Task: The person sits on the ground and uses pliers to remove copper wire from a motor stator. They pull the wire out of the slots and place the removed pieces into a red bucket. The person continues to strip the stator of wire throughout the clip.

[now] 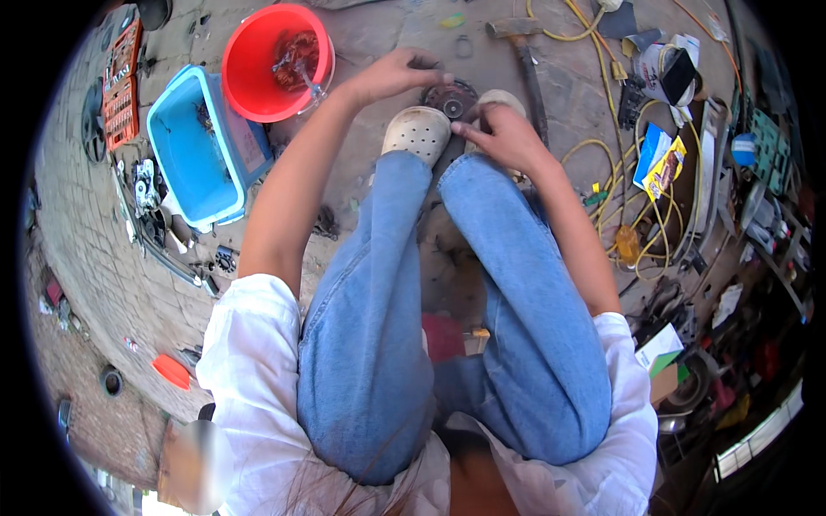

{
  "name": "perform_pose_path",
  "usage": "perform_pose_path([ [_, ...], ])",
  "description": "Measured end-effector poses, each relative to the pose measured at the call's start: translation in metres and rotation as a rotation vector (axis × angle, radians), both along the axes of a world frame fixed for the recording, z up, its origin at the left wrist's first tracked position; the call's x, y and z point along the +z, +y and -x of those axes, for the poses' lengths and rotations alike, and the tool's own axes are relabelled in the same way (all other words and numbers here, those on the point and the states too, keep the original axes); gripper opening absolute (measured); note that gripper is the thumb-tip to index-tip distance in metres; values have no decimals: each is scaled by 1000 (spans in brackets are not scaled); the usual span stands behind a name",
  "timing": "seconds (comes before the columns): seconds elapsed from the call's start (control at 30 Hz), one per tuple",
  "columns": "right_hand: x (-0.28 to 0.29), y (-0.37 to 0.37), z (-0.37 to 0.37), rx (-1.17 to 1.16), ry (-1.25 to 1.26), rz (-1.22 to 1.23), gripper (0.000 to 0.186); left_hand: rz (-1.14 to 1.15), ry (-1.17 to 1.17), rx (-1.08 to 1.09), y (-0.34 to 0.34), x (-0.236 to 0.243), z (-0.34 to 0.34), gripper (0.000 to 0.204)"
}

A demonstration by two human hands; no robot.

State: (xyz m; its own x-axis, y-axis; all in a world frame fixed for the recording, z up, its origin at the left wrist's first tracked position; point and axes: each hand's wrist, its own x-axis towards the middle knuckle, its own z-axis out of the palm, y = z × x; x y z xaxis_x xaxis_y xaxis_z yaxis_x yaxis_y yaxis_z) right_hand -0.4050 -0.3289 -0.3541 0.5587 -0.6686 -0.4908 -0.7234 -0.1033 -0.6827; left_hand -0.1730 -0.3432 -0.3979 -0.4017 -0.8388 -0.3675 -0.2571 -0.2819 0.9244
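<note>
A dark, round metal part (453,101) with a ringed centre lies on the ground between my feet. My left hand (397,76) reaches over from its left side, fingers stretched out and apart, the tips by its upper left edge. On the other side my right hand (509,139) is low over my right shoe (502,100), with one digit pointing toward the part's lower edge. Nothing shows in either hand, and whether the fingertips touch the part is unclear. My left shoe (416,133), a pale clog with holes, stands beside it.
A red bucket (234,64) with coppery scrap and a blue bin (172,138) stand to the left. A hammer (529,77) lies just right of the part. Yellow cable (607,155) coils farther right, among mixed scrap. An orange tool case (121,95) sits far left.
</note>
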Motion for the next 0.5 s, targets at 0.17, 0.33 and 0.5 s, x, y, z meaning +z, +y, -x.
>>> perform_pose_path([
  [0.17,-14,8,-16,30,-200,-596,40,-24,-114,-24,0,-42,-6,45],
  [0.33,-11,10,-27,-294,-440,-938,34,163,-332,47,16,-69,-7,56],
  [0.5,-13,-4,0,-529,-719,-950,26,384,-547,93,-37,-64,31,54],
])
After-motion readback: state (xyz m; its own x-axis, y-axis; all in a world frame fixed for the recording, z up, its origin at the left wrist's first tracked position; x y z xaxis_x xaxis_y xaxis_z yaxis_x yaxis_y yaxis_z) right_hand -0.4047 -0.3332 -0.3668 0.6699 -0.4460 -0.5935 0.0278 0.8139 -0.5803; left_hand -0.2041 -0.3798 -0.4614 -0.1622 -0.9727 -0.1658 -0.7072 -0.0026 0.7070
